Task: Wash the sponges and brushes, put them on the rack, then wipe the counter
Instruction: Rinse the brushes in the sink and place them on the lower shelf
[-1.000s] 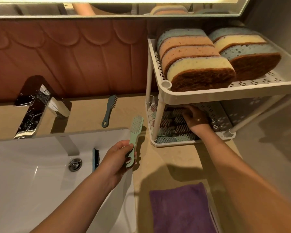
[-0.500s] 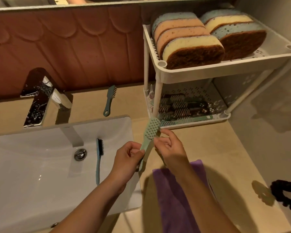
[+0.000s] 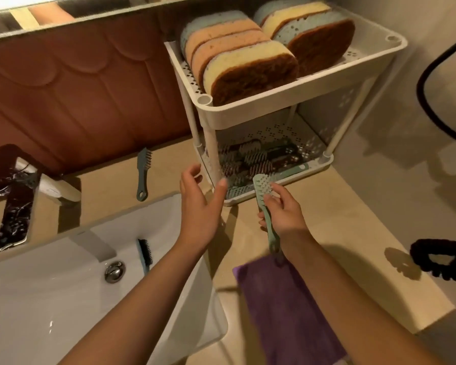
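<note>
Right hand (image 3: pixel 284 214) gripping green brush (image 3: pixel 261 187), seemingly bristles-up, left hand (image 3: pixel 199 206) spread

The sponges (image 3: pixel 248 67) are pale blue, orange and yellow, with dark brown scouring faces. The rack (image 3: pixel 287 98) is cream-white, its shelves pierced in a small diamond pattern. Just near of it is a mint-green brush (image 3: pixel 261 185). On the beige table (image 3: pixel 340 206) lies a grey-teal brush (image 3: pixel 142 177), and in the white sink (image 3: pixel 63 312) a blue brush (image 3: pixel 144 255) with black bristles. The near cloth (image 3: pixel 282 312) is purple, and the far wall (image 3: pixel 77 101) is reddish-brown with scallops.
</note>
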